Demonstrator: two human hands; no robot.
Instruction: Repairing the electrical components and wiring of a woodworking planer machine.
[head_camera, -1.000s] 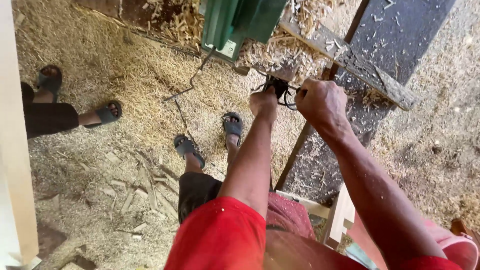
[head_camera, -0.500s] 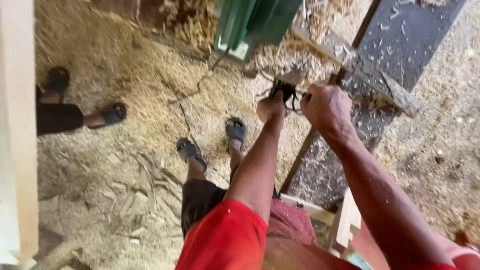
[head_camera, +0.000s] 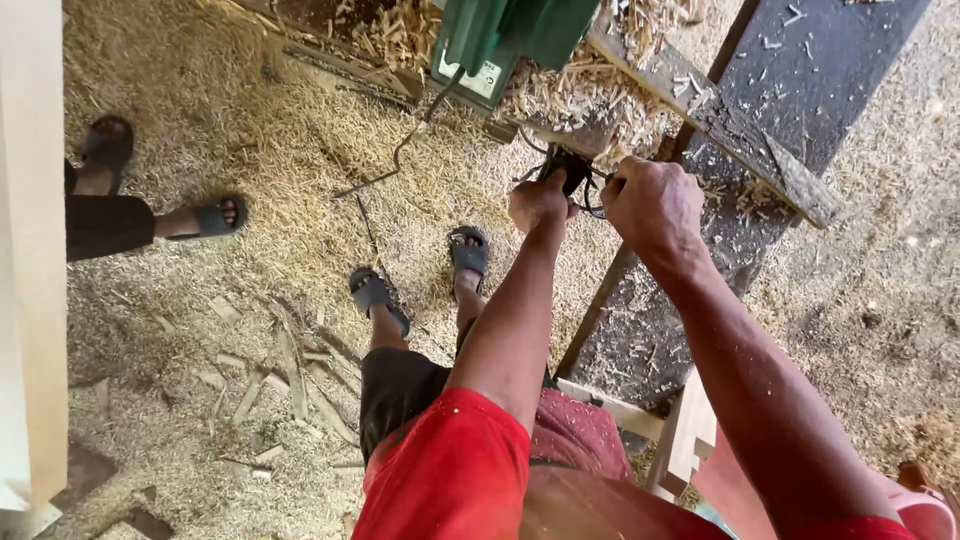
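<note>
Gripping a dark cable bundle between them, the left hand and right hand close their fingers firmly around it, just below the green machine and above the shavings-covered floor; a bystander's sandalled feet stand well apart.

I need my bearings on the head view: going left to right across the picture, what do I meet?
Pale upright board → another person's sandalled feet → the wearer's own sandalled feet → left hand → dark cable bundle → right hand → dark plank.
</note>
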